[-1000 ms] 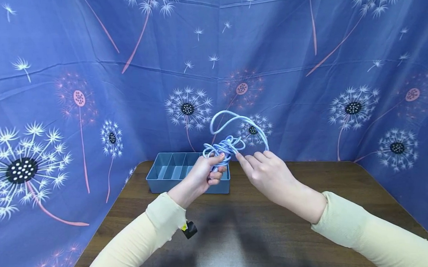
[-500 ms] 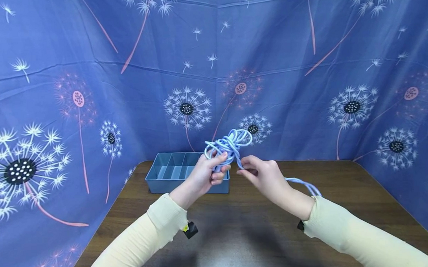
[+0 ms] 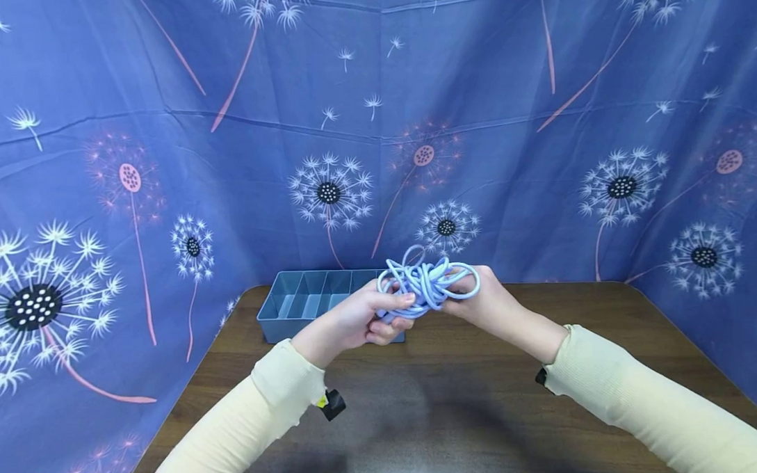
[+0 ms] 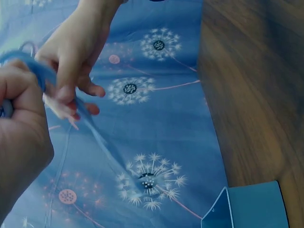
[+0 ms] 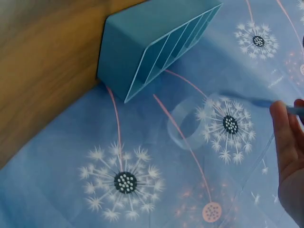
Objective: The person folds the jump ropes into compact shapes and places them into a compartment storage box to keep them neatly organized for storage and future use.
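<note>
A bundle of light blue rope (image 3: 427, 285), looped many times and wrapped round its middle, is held up above the table in the head view. My left hand (image 3: 371, 313) grips its left end, thumb on top and fingers curled beneath. Behind the right-hand loops is my right hand (image 3: 490, 302), its fingers largely hidden by them. In the left wrist view the right hand (image 4: 78, 52) pinches a blurred rope strand (image 4: 102, 137) that runs downward. The strand (image 5: 254, 100) also passes at the fingertips of the right hand (image 5: 287, 147) in the right wrist view.
A blue-grey box (image 3: 331, 328) with several compartments stands at the back left of the brown wooden table (image 3: 484, 400), behind the left hand. A blue dandelion-print cloth (image 3: 507, 155) hangs round the back and sides. A small black piece (image 3: 333, 405) shows below the left wrist.
The right hand has pulled the rope's long free loop down and round, and now sits behind the bundle. The bundle has shifted slightly right and lower; the left hand keeps its grip.
</note>
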A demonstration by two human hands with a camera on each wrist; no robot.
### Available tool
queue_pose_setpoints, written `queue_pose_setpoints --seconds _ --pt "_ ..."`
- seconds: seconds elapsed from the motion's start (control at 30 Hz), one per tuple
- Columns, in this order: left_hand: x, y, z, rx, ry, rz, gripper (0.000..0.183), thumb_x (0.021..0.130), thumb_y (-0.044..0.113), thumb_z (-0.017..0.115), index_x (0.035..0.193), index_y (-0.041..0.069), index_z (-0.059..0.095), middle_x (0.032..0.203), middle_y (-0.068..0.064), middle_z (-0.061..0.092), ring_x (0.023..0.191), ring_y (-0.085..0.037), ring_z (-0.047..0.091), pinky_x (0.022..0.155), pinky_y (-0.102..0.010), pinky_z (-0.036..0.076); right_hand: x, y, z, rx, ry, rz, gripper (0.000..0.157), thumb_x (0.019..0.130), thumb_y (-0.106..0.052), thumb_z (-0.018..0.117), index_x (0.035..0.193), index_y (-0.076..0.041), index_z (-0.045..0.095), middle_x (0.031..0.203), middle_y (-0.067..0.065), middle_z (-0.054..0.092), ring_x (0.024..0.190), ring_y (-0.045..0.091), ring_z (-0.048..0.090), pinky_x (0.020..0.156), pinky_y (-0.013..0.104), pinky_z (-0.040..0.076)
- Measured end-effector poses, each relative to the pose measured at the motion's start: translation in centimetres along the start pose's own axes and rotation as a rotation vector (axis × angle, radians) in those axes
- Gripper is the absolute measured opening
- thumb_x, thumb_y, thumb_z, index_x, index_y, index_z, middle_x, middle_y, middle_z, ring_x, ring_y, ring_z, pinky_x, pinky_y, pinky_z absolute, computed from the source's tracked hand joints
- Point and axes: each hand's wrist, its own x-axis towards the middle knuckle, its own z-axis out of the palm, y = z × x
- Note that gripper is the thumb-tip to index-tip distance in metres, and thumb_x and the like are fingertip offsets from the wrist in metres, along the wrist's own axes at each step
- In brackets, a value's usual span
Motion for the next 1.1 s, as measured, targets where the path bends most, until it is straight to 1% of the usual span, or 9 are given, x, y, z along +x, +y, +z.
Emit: queue_pose_setpoints --seconds 0.13,0.23,0.33,0.5,0.57,0.67,0.8,0.97,1.1 --pt "-0.4 0.2 -0.1 0.017 -0.069 -0.038 0.013 0.098 0.009 0.036 0.096 0.007 0.049 0.060 0.002 0.038 0.038 -0.002 0.022 0.035 -0.020 0.015 0.2 0.0 -0.5 0.074 -0.064 -0.053 0.027 0.068 -0.003 0.080 0.092 -0.007 0.067 0.085 -0.001 0.068 0.073 0.007 0.063 0.063 0.021 0.052" --pt "-0.5 0.0 0.3 0.037 -0.122 -0.095 0.012 0.097 0.009 0.037 0.095 0.006 0.048 0.060 0.002 0.037 0.038 -0.002 0.021 0.034 -0.020 0.014 0.5 0.0 -0.7 0.080 -0.106 -0.173 0.022 0.071 -0.002 0.073 0.091 -0.008 0.066 0.089 -0.002 0.066 0.077 0.007 0.063 0.066 0.019 0.051" --pt "-0.3 -0.4 1.1 0.063 -0.171 -0.190 0.010 0.096 0.008 0.040 0.092 0.005 0.048 0.059 0.001 0.038 0.038 -0.001 0.022 0.034 -0.020 0.014 0.9 0.1 -0.8 0.031 -0.146 -0.308 0.020 0.073 0.003 0.067 0.089 -0.010 0.067 0.096 0.000 0.064 0.082 0.009 0.062 0.069 0.019 0.051" --pt "-0.1 -1.1 2.2 0.148 -0.193 -0.383 0.009 0.095 0.010 0.047 0.087 0.006 0.050 0.058 0.001 0.039 0.037 -0.001 0.023 0.035 -0.019 0.014 1.8 -0.3 -1.7 -0.148 -0.158 -0.471 0.023 0.071 0.006 0.073 0.085 -0.011 0.068 0.101 0.004 0.063 0.086 0.014 0.062 0.069 0.023 0.053" --pt "-0.1 -1.4 2.1 0.178 -0.161 -0.451 0.011 0.095 0.012 0.049 0.086 0.007 0.053 0.057 0.002 0.038 0.037 -0.001 0.022 0.035 -0.019 0.013 2.1 -0.7 -2.3 -0.257 -0.150 -0.556 0.020 0.073 0.004 0.072 0.086 -0.010 0.068 0.099 0.003 0.064 0.084 0.016 0.060 0.069 0.025 0.051" --pt "-0.1 -1.7 1.2 0.203 -0.079 -0.519 0.015 0.094 0.014 0.051 0.082 0.007 0.055 0.056 0.002 0.038 0.037 -0.002 0.022 0.036 -0.019 0.013 2.6 -1.2 -3.2 -0.472 -0.104 -0.669 0.012 0.082 0.000 0.060 0.087 -0.008 0.068 0.090 0.001 0.066 0.079 0.017 0.053 0.067 0.026 0.044" --pt "-0.2 -2.0 -0.2 0.231 0.076 -0.538 0.018 0.094 0.015 0.052 0.079 0.007 0.055 0.055 0.002 0.038 0.038 -0.003 0.020 0.036 -0.018 0.014 2.9 -1.8 -4.2 -0.655 -0.037 -0.679 0.019 0.087 -0.003 0.051 0.084 -0.008 0.069 0.072 -0.001 0.065 0.075 0.019 0.047 0.065 0.029 0.034" --pt "0.1 -1.9 -1.3 0.241 0.279 -0.457 0.015 0.094 0.016 0.052 0.083 0.007 0.055 0.056 0.001 0.040 0.039 -0.002 0.020 0.036 -0.018 0.014 2.4 -2.3 -4.3 -0.590 -0.049 -0.586 0.008 0.078 0.000 0.065 0.077 -0.007 0.066 0.061 0.000 0.058 0.064 0.019 0.043 0.057 0.028 0.033" --pt "0.2 -1.7 -1.6 0.234 0.378 -0.368 0.012 0.094 0.017 0.052 0.087 0.007 0.052 0.057 0.000 0.041 0.039 -0.003 0.021 0.036 -0.018 0.016 1.4 -2.7 -3.9 -0.534 -0.031 -0.500 0.017 0.067 -0.006 0.081 0.077 -0.006 0.067 0.062 0.000 0.057 0.058 0.016 0.040 0.052 0.026 0.034"
